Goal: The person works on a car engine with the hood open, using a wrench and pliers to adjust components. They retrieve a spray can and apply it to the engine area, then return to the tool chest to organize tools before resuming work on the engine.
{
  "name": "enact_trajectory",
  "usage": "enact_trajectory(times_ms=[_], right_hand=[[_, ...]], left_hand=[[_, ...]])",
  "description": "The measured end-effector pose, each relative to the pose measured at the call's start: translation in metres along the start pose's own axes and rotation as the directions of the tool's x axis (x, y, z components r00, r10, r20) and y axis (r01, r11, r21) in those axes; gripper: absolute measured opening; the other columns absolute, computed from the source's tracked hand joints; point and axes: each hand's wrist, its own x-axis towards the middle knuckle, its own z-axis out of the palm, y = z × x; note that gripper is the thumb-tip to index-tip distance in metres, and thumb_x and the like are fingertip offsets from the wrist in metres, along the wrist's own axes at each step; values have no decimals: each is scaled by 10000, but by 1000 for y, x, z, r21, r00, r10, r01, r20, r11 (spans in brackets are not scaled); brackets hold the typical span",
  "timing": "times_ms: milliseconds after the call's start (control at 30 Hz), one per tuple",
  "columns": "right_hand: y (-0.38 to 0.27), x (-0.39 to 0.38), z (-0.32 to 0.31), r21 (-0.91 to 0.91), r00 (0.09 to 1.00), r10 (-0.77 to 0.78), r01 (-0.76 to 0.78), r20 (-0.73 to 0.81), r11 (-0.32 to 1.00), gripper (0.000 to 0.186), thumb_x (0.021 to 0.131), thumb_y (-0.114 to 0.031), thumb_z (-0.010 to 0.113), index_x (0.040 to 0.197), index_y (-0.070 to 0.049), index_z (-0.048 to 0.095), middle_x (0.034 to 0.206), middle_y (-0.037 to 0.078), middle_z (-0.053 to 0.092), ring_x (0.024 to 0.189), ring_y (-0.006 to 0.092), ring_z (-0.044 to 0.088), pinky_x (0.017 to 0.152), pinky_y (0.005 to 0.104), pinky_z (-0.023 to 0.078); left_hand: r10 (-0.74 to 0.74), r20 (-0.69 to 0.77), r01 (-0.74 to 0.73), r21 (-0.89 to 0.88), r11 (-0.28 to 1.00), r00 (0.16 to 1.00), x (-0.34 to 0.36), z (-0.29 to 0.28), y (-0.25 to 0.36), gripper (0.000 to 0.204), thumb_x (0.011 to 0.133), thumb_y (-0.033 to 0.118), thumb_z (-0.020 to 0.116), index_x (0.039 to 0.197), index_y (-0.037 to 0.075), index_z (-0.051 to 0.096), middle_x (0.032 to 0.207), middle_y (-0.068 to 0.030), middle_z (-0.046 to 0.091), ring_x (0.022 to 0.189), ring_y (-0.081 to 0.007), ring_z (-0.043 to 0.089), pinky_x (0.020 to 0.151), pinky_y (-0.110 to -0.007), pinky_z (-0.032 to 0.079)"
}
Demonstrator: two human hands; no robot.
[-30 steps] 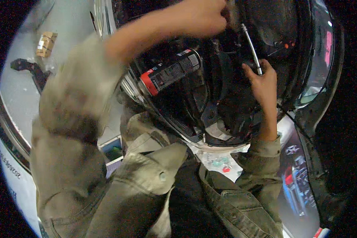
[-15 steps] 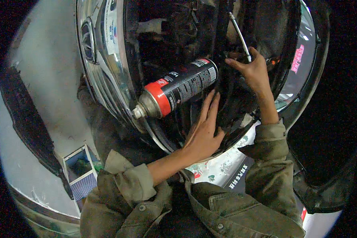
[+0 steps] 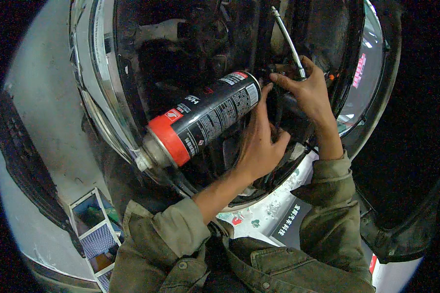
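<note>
A chrome socket-wrench bar (image 3: 288, 40) slants over the engine bay, its lower end at the fingers of my right hand (image 3: 310, 95). That hand is closed around this end, thumb stretched leftward; some fingers are hidden behind the bar. My left hand (image 3: 263, 146) reaches in just below and left of it. Its fingers extend upward past the base of a spray can (image 3: 208, 115), the thumb standing apart, and nothing shows in its palm. The black can with a red band lies tilted, nozzle toward the lower left; what supports it is hidden.
The car's chrome front trim (image 3: 100, 102) curves down the left, and the windshield (image 3: 364, 73) lies to the right. Dark engine parts (image 3: 181, 53) surround the hands. At lower left stands a shelved cart (image 3: 99, 234). A printed fender cover (image 3: 266, 219) hangs near my body.
My left hand has moved up and right, nearer my right hand. The view has shifted, so the can appears lower and farther left. The right hand stays at the bar's lower end.
</note>
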Motion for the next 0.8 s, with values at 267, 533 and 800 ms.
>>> enact_trajectory(times_ms=[267,533,800], right_hand=[[6,2,-3,13,1000,-9,10,-24,1000,444,784,-108,832,1117,73,600,960,120,739,855,177,701,795,304,560],[6,0,6,67,999,-25,27,-41,997,368,767,-107,848,1024,36,627,935,114,742,833,179,707,774,302,563],[4,1,3,105,999,31,-28,-33,994,388,747,-101,868,1026,17,624,934,107,740,824,167,702,763,295,564]], left_hand=[[53,-30,-51,78,996,998,13,10,-8,871,773,-14,580,1548,11,182,1552,-288,262,1338,-406,430,938,-367,472],[5,-15,-7,-133,991,1000,11,3,-16,899,741,-14,581,1551,21,192,1592,-229,223,1186,-287,519,713,-254,485],[-133,67,145,-229,963,989,6,-1,-3,892,717,-29,575,1532,14,217,1628,-232,145,1031,-238,569,662,-248,476]])
